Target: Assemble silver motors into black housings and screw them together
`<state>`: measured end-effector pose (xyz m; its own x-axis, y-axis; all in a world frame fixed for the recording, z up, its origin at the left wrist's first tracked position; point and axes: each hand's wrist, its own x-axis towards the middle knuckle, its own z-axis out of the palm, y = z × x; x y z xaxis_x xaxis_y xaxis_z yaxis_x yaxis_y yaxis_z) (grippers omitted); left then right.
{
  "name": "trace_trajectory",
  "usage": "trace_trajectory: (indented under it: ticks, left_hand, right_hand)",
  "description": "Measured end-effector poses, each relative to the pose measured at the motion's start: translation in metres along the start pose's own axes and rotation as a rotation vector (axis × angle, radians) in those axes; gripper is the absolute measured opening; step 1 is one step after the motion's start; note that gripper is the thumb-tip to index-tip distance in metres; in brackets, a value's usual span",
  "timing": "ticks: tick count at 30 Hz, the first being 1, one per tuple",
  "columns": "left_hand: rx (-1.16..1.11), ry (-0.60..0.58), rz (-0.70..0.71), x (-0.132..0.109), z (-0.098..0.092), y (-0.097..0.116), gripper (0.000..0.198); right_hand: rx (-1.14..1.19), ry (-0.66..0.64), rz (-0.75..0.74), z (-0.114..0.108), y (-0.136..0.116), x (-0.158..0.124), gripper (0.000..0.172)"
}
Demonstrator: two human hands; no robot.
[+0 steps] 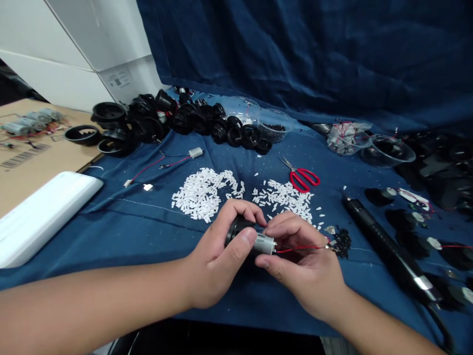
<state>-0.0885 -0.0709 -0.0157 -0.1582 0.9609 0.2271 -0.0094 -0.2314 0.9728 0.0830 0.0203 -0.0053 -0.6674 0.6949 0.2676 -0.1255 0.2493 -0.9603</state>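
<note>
My left hand (212,268) is wrapped round a black round plastic housing (240,227), its thumb lying along the side. Out of the housing, toward the right, sticks a small silver electric motor (264,243) with metal terminals at its end. The fingers and thumb of my right hand (314,268) close round the motor from the right; their exact contact is partly hidden. Red wires (295,248) run from the motor end across my right palm. White plastic pieces lie in a left pile (201,195) and a right pile (286,197) just beyond my hands.
Red-handled scissors (305,178) lie behind the right pile. A black electric screwdriver (388,246) rests at right, near small black parts (343,242). Black housings (199,118) and clear bowls (388,150) stand at the back. A white box-like device (51,212) sits at left.
</note>
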Motion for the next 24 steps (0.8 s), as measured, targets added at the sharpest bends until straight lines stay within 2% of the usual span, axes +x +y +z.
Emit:
trace_trajectory:
  ticks: [3,9,13,19,21,24]
  left_hand:
    - [0.057,0.011,0.034,-0.001,0.002,-0.001,0.022]
    - [0.249,0.068,0.459,-0.001,0.002,-0.007,0.028]
    - [0.296,0.055,0.596,-0.004,0.003,-0.006,0.03]
    - [0.332,0.072,0.841,-0.003,0.012,-0.006,0.033]
    - [0.378,0.044,0.846,0.003,0.009,-0.006,0.036]
    - [0.483,-0.063,0.814,0.015,-0.003,-0.002,0.047]
  right_hand:
    - [-0.056,0.021,-0.009,0.001,-0.001,-0.001,0.032]
    - [-0.084,0.021,-0.04,0.002,0.0,-0.003,0.026]
    - [-0.046,-0.02,-0.072,0.005,-0.004,-0.007,0.026]
    - [-0.021,-0.084,-0.196,0.004,-0.012,-0.012,0.025]
    - [-0.022,-0.083,-0.142,-0.001,-0.013,-0.012,0.024]
    - [0.05,-0.053,0.081,-0.006,-0.011,-0.01,0.027]
